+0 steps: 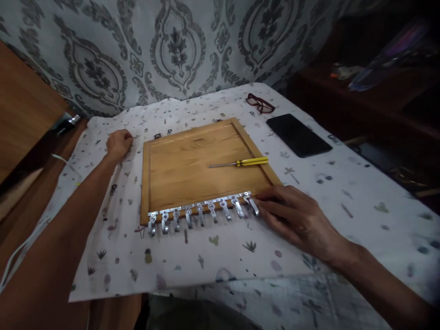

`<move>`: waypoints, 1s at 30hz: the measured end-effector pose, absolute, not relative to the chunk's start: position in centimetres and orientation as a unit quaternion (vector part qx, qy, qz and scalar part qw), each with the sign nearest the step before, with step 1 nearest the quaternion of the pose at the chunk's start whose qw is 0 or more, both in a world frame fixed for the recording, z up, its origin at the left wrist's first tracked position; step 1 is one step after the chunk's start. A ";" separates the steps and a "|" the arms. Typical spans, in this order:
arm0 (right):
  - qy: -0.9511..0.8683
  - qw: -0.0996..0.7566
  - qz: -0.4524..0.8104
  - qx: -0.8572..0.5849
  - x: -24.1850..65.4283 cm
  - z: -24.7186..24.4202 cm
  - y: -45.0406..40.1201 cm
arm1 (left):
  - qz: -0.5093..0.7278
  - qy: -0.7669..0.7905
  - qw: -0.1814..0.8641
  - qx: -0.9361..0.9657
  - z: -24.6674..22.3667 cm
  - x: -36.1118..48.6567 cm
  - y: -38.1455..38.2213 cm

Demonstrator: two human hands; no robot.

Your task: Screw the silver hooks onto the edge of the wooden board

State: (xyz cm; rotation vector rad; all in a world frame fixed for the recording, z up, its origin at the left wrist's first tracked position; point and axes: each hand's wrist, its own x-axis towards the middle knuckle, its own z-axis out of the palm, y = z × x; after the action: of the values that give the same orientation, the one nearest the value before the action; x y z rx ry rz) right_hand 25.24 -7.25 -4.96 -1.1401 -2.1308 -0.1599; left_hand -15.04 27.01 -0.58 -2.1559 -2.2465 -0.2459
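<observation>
A wooden board (192, 160) with a raised frame lies flat on the patterned cloth. Along its front edge runs a metal hook rail (211, 206) with several silver hooks hanging over the side. My right hand (302, 222) is closed at the board's front right corner, fingertips on the end of the rail by the last hook. On the board rests a screwdriver (237, 162) with a yellow and black handle, its tip pointing left. My left hand (119, 143) is on the cloth left of the board, fingers curled together; whatever they may pinch is hidden.
Red-framed glasses (260, 104) and a black phone (298, 135) lie on the cloth (220, 270) to the right. A patterned curtain (178, 50) hangs behind. Wooden furniture (29, 105) stands at left, and dark shelving (343, 98) with blurred items at right.
</observation>
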 end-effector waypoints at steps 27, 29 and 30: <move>-0.824 0.326 -0.055 -0.460 25.1 -4.6 -7.7 | -0.005 -0.240 -0.356 -0.903 4.7 4.2 6.0; -0.824 0.325 -0.054 -0.460 25.1 -4.6 -7.7 | 0.003 -0.232 -0.340 -0.911 4.4 5.1 5.6; -0.823 0.325 -0.053 -0.462 25.1 -4.6 -7.7 | 0.008 -0.231 -0.334 -0.914 4.3 5.4 5.6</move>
State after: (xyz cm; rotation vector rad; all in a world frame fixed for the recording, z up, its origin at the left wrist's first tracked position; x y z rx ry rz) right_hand 25.11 -7.74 -4.62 -1.2111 -2.1587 -0.1389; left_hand 5.44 5.55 4.30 -3.7063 -0.9383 0.0335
